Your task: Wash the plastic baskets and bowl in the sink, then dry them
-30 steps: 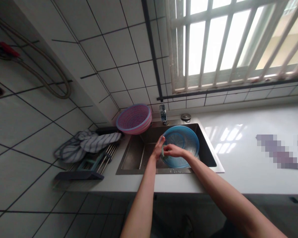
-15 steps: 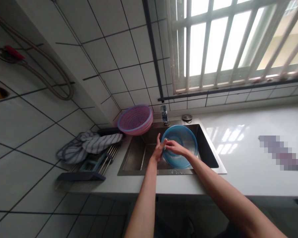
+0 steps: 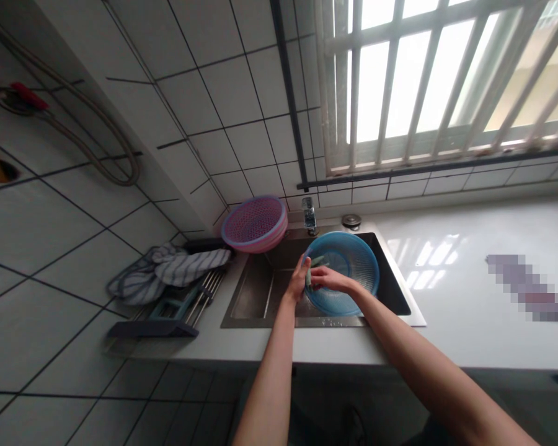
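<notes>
A blue plastic basket with slatted sides (image 3: 353, 254) sits tilted in the steel sink. My left hand (image 3: 297, 284) is closed around its left rim, thumb on the inner side. Against the inside of that rim, my right hand (image 3: 328, 279) presses a pale green cloth-like piece (image 3: 309, 277), its fingers closed on it. Part of this piece also shows above the fingers. Its exact kind is too small to make out, and my fingertips hide some of it.
Behind the sink (image 3: 248, 310) stands a faucet (image 3: 309, 215), with a round metal drain stopper (image 3: 351, 220) beside it. A pink basket (image 3: 255, 226) rests at the back left corner. A striped cloth (image 3: 167, 272) lies over a rack (image 3: 151, 328) at left. Something pixelated (image 3: 530, 288) lies on the right counter.
The blue basket has shifted slightly right and tilted. My left fingers, spread before, have closed on its rim. More of the pale green piece shows beside my right hand.
</notes>
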The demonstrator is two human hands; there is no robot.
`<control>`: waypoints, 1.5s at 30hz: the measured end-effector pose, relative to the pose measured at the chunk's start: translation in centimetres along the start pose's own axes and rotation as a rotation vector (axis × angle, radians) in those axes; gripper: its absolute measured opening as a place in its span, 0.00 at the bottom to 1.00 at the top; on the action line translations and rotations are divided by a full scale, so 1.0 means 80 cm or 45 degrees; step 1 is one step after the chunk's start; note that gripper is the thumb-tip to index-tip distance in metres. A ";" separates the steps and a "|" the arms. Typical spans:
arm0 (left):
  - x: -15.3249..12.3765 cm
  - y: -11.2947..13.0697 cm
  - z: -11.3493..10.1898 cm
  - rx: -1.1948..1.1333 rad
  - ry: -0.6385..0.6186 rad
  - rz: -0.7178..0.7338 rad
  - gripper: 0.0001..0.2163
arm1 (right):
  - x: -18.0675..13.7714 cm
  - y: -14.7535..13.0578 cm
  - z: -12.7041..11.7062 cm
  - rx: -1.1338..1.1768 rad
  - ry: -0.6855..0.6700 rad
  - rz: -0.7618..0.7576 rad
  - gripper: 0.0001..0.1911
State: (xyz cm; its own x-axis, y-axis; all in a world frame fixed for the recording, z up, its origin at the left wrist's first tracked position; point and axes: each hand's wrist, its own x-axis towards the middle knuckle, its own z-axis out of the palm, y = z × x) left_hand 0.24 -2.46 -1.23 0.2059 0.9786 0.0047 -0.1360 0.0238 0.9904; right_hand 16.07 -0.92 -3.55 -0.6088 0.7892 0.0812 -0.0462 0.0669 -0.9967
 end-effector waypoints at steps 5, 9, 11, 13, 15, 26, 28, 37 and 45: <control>-0.002 0.007 0.005 0.013 -0.088 0.085 0.33 | 0.006 0.000 -0.006 -0.035 0.562 -0.169 0.18; 0.002 0.004 0.006 0.054 -0.133 0.087 0.33 | 0.005 -0.008 -0.024 -0.113 0.906 -0.237 0.15; 0.006 0.000 0.002 0.076 -0.009 0.078 0.32 | 0.002 -0.009 -0.024 -0.214 0.804 -0.229 0.14; 0.008 -0.005 -0.002 0.056 0.098 0.063 0.33 | 0.000 -0.006 -0.016 -0.298 0.637 -0.224 0.13; 0.007 -0.006 -0.006 0.000 0.105 0.011 0.39 | 0.000 0.000 -0.005 -0.334 0.442 -0.200 0.12; -0.004 0.008 0.005 -0.247 -0.218 -0.110 0.38 | 0.004 -0.016 -0.024 0.063 0.861 -0.265 0.19; -0.005 0.006 0.005 -0.268 -0.241 -0.128 0.40 | 0.000 -0.019 -0.022 0.059 0.728 -0.231 0.19; 0.000 0.002 0.001 -0.237 -0.029 -0.162 0.41 | -0.003 -0.015 0.007 0.012 0.148 -0.092 0.17; -0.006 0.005 0.009 -0.214 -0.214 -0.115 0.40 | 0.001 -0.017 -0.021 0.102 0.731 -0.172 0.20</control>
State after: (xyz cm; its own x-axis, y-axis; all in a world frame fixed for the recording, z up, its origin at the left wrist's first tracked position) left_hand 0.80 -3.09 -0.72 0.3810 0.9234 -0.0457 -0.2662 0.1570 0.9510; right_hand 17.44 0.08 -2.16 -0.0689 0.9822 0.1745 -0.1669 0.1611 -0.9727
